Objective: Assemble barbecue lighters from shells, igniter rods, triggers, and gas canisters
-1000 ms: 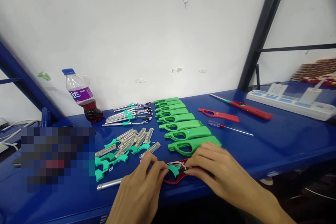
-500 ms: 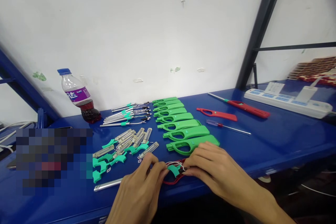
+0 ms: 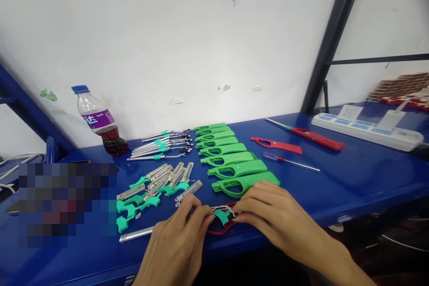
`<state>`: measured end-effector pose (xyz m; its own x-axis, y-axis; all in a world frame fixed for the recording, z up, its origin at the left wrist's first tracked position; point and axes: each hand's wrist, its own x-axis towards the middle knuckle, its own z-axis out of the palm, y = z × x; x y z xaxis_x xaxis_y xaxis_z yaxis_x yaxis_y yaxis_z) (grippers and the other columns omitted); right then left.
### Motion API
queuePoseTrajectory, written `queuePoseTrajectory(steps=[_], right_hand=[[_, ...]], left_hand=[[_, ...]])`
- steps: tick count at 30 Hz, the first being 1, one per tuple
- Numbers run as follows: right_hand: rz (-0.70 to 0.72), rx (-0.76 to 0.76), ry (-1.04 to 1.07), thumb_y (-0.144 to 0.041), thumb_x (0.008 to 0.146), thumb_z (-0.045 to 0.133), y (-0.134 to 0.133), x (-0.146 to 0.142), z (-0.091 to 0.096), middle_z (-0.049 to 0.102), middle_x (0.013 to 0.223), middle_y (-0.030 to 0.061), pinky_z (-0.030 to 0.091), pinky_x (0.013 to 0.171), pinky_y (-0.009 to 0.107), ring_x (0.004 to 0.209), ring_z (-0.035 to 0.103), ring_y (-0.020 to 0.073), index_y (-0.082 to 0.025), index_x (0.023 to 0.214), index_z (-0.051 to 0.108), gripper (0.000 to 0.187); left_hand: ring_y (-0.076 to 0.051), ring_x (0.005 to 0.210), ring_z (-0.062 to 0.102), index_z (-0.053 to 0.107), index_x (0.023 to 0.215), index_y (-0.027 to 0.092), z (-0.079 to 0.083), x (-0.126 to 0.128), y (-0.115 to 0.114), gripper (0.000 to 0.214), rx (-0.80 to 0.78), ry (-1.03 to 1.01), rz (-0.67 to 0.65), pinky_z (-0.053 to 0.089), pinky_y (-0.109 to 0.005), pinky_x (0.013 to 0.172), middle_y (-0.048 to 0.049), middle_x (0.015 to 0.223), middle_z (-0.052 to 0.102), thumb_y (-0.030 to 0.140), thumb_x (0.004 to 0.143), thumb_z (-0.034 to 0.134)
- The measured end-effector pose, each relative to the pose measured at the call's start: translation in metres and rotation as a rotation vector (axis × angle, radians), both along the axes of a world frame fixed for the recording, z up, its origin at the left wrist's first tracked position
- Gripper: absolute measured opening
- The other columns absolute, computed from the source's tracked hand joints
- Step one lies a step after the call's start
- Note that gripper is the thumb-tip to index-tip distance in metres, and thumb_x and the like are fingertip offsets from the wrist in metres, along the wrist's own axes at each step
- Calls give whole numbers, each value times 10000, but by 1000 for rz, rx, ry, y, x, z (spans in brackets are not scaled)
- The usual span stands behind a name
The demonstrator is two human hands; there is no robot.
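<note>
Both of my hands press together at the near edge of the blue bench (image 3: 351, 178). My left hand (image 3: 181, 237) and my right hand (image 3: 268, 214) pinch a small assembly between their fingertips: a teal trigger piece (image 3: 221, 217) with thin white wires, seated in a red lighter shell (image 3: 219, 230). A metal tube (image 3: 136, 234) runs out to the left from under my left hand. Just beyond my right hand lies a row of green lighter shells (image 3: 231, 161).
Loose teal triggers with clear tubes (image 3: 157, 185) lie left of the green shells, and metal nozzle rods (image 3: 161, 145) behind them. A soda bottle (image 3: 98, 120) stands at the back left. A red lighter shell (image 3: 278, 145), a red lighter (image 3: 311, 136), a screwdriver (image 3: 290, 162) and a power strip (image 3: 365, 132) lie to the right.
</note>
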<state>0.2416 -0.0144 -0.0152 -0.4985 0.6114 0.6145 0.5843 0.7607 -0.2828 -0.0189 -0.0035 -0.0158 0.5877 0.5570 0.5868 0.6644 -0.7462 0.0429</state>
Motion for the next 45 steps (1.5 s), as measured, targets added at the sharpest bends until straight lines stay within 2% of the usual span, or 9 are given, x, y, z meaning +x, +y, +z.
queuePoseTrajectory(steps=[3, 6, 14, 22, 31, 38, 45], right_hand=[[7, 2, 15, -295, 1116, 602, 0, 1, -1, 778, 959, 2, 463, 826, 348, 853, 685, 183, -227, 1131, 698, 118], [5, 7, 11, -301, 1115, 605, 1, 1, -1, 789, 966, -2, 470, 828, 347, 849, 691, 180, -226, 1132, 703, 124], [-7, -15, 23, -333, 1117, 596, 1, -1, 1, 807, 973, 6, 509, 813, 344, 850, 700, 175, -229, 1092, 766, 201], [-4, -29, 24, -333, 1117, 597, 1, 0, 2, 803, 966, 10, 511, 819, 339, 856, 699, 178, -233, 1105, 767, 199], [-7, -30, 10, -318, 1117, 600, 0, 1, 1, 800, 990, 5, 500, 839, 348, 874, 699, 182, -236, 1118, 743, 165], [-14, -20, 9, -320, 1120, 593, 0, 0, 2, 803, 985, 3, 513, 827, 344, 863, 703, 176, -234, 1108, 748, 178], [-10, -42, 15, -314, 1111, 608, 2, 0, 3, 798, 965, 4, 492, 831, 345, 859, 697, 187, -230, 1109, 728, 147]], left_hand=[[-161, 696, 754, 633, 1157, 229, -2, -1, 0, 193, -13, 3, -3, 627, -259, 620, -36, 1005, 653, 184, 1142, 446], [-156, 666, 737, 631, 1171, 233, -1, -2, -2, 186, 3, -14, 6, 593, -247, 559, -33, 1006, 644, 192, 1138, 453], [-138, 614, 684, 639, 1203, 273, 4, -7, -7, 288, -70, 24, 55, 524, -237, 504, -25, 1039, 631, 120, 1101, 417], [-111, 610, 665, 638, 1207, 268, -1, -7, 0, 331, -12, -22, 25, 490, -196, 491, -37, 1070, 638, 62, 1073, 416], [-120, 670, 692, 634, 1260, 254, -4, -8, -2, 360, 2, -24, 23, 496, -201, 513, -50, 1102, 659, 37, 1058, 430], [-104, 606, 659, 638, 1235, 253, -2, -6, -1, 328, 26, -18, 23, 449, -196, 473, -38, 1063, 665, 61, 1070, 430], [-127, 594, 663, 629, 1319, 248, 3, -6, -9, 398, 62, 46, 51, 438, -236, 476, -39, 1047, 669, 46, 1061, 403]])
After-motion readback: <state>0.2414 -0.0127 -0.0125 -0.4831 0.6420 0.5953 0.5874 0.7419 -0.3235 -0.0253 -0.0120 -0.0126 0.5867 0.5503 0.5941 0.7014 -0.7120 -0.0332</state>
